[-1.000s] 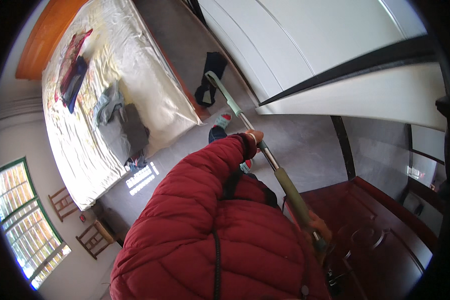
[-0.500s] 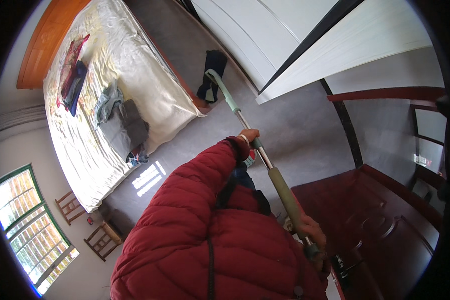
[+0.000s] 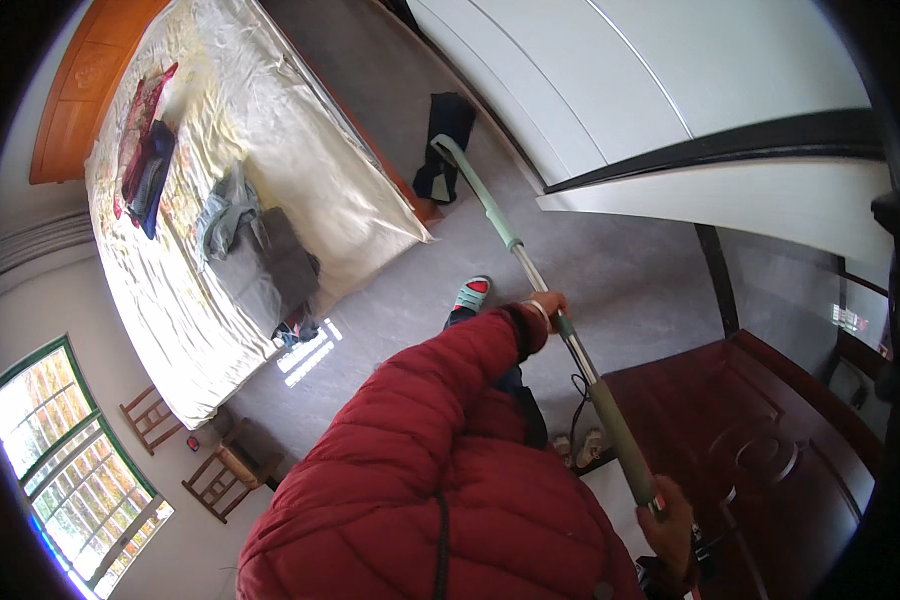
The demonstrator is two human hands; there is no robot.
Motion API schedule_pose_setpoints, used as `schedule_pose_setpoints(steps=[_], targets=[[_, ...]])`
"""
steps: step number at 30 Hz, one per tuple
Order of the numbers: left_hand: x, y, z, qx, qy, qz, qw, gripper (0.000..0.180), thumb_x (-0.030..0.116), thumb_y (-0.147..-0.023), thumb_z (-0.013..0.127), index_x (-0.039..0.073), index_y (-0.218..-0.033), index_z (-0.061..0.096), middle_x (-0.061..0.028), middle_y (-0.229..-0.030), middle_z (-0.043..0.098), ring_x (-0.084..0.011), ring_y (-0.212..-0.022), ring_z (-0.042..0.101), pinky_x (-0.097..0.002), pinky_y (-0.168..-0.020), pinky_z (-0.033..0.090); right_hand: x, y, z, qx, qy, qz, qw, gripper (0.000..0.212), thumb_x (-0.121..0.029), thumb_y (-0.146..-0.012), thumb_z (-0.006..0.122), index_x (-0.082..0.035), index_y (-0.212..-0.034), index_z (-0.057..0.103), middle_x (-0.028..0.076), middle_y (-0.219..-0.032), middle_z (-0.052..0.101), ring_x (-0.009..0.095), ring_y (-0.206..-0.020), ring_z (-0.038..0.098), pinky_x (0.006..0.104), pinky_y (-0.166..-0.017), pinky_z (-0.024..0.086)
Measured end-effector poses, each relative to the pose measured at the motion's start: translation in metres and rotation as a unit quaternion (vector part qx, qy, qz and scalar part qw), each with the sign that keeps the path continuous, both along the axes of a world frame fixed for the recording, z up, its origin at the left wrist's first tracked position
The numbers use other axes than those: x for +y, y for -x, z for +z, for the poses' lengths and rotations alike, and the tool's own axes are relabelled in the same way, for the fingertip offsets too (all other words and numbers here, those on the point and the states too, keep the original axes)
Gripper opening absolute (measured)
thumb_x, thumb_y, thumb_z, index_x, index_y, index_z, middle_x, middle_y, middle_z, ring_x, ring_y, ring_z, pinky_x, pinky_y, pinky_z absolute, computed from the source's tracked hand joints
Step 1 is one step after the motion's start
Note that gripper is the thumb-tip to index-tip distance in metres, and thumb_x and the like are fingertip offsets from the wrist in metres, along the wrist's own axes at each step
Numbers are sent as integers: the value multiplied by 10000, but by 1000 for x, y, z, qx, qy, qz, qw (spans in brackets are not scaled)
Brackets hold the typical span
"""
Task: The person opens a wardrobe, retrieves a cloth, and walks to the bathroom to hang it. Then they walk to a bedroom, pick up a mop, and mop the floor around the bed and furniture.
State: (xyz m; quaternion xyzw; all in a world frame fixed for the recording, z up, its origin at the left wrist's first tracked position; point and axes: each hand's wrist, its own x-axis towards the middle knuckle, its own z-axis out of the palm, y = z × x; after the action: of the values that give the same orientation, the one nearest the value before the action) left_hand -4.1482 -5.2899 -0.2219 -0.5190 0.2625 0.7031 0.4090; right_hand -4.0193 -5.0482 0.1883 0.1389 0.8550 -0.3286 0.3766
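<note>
A long mop (image 3: 487,205) runs diagonally from the floor beside the bed down to my right side. Its pole has a pale green curved neck, a metal shaft and an olive grip. At its far end a dark flat mop head (image 3: 450,125) lies on the floor. My left hand (image 3: 548,308) wraps round the middle of the pole, with a pale bracelet at the wrist. Lower down, my right hand (image 3: 670,515) grips the near end of the pole; some of its fingers are hidden.
On the left stands a bed (image 3: 345,215) with folded clothes (image 3: 265,265) on it. A white wardrobe (image 3: 590,90) lines the far right. A dark red door (image 3: 750,450) is at the right, near several shoes (image 3: 577,447). Wooden chairs (image 3: 215,485) stand below the window.
Both hands and the mop pole have shifted right in view, and the mop head sits slightly further right. My foot in a green-and-red slipper now shows fully. The whole view has shifted.
</note>
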Motion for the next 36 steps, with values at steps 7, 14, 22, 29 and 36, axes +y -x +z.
schedule_pose_setpoints(steps=[7,14,22,29,36], targets=[[-69,0,-47,128,208,-179,953,62,48,-657,585,27,-600,574,-137,-618,578,-289,-554,603,-407,-495,503,-66,1,-79,-76,1,26,997,430,-167,-727,654,-20,-1119,557,156,-716,649,248,-596,644,338,-527,466],[-258,127,-75,180,285,20,941,116,128,-711,585,12,-697,576,-151,-599,574,-293,-511,579,-423,-436,486,-182,103,-220,-7,196,46,979,358,-192,-784,606,-3,-1083,552,197,-741,618,295,-667,636,375,-574,468],[-332,187,-85,183,553,-435,687,199,205,-806,567,99,-936,673,-90,-942,667,-281,-900,641,-455,-641,458,-320,212,-282,119,162,155,967,271,-242,-805,545,-52,-997,542,214,-746,617,430,-712,591,482,-630,466],[-239,124,-125,293,389,-693,531,159,195,-800,589,114,-911,670,-48,-803,675,-268,-783,663,-462,-606,513,-214,133,-240,96,50,165,980,306,-287,-816,538,-105,-1059,494,194,-712,612,438,-691,587,529,-625,447],[-79,73,-59,175,228,-201,936,327,124,-733,547,-3,-978,371,-152,-691,515,-255,-482,530,-438,-356,472,-100,77,-172,98,-111,255,955,454,-195,-764,572,-84,-1194,475,195,-696,607,416,-664,599,526,-594,454]])
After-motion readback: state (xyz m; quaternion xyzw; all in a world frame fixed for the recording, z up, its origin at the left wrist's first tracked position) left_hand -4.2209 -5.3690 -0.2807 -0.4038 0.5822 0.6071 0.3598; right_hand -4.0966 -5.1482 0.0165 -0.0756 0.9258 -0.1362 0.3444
